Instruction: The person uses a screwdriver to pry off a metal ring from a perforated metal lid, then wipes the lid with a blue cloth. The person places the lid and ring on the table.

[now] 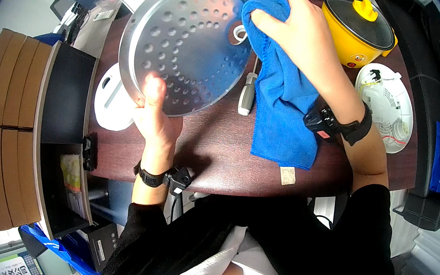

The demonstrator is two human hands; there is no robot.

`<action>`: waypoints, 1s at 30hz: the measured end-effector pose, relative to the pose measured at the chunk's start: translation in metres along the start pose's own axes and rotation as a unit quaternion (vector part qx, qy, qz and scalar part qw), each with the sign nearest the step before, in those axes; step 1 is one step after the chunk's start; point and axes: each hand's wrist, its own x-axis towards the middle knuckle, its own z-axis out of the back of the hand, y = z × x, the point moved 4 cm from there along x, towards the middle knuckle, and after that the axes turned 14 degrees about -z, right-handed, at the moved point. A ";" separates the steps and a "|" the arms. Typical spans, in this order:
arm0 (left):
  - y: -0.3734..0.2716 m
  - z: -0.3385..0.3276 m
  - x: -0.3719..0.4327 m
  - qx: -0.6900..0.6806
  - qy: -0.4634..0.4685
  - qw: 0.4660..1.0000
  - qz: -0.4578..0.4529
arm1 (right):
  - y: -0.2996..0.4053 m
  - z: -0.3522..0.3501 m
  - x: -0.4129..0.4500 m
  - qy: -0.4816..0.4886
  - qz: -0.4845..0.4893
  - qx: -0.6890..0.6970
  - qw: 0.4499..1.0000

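My left hand (153, 113) grips the lower left edge of a round, dimpled metal disc (204, 57), thumb on its face. The disc is held tilted above the table. Near its right side is a hole, with a white ring (239, 33) showing there. My right hand (297, 24) clutches a blue cloth (285, 121) at the disc's upper right edge; the cloth hangs down over the tabletop, its pale label at the bottom. Between disc and cloth lies a screwdriver (247, 95) with a grey handle, its shaft partly hidden.
A yellow pot (343, 39) with a dark lid stands at the back right of the brown table (217, 158). In front of it sits a white plastic housing (397, 105) with wires. A white round part (111, 101) lies left, partly behind the disc. Cardboard boxes (12, 83) flank the table.
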 end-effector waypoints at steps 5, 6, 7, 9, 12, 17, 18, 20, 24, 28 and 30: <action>0.000 -0.011 0.005 -0.059 -0.024 0.998 0.024 | -0.005 -0.015 -0.010 -0.123 0.128 -0.087 0.980; 0.001 -0.011 0.005 -0.082 -0.038 0.995 0.030 | -0.008 -0.017 -0.011 -0.126 0.120 -0.090 0.981; -0.001 -0.012 0.005 -0.077 -0.032 0.996 0.021 | -0.007 -0.018 -0.013 -0.121 0.121 -0.100 0.980; -0.006 -0.015 0.006 -0.068 -0.017 0.998 0.003 | -0.003 -0.020 -0.017 -0.112 0.122 -0.121 0.979; -0.007 -0.012 0.013 -0.085 -0.037 0.996 0.004 | -0.002 -0.012 -0.013 -0.100 0.153 0.019 0.983; -0.001 -0.004 0.006 -0.068 -0.043 0.996 0.033 | 0.025 0.003 -0.019 -0.091 0.212 0.035 0.973; 0.000 -0.004 0.006 -0.069 -0.042 0.996 0.027 | 0.022 0.003 -0.017 -0.104 0.230 0.018 0.967; 0.002 -0.001 0.005 -0.033 -0.006 0.999 0.016 | 0.011 -0.004 -0.012 -0.130 0.266 -0.016 0.955; -0.003 0.002 0.008 -0.041 -0.025 0.999 -0.012 | 0.000 -0.021 -0.014 -0.090 0.222 -0.024 0.971; -0.014 -0.002 0.015 -0.071 -0.034 0.996 -0.029 | -0.001 -0.029 -0.016 -0.056 0.215 -0.033 0.974; -0.020 -0.006 0.018 -0.080 -0.018 0.996 -0.047 | -0.002 -0.033 -0.019 -0.039 0.206 -0.033 0.977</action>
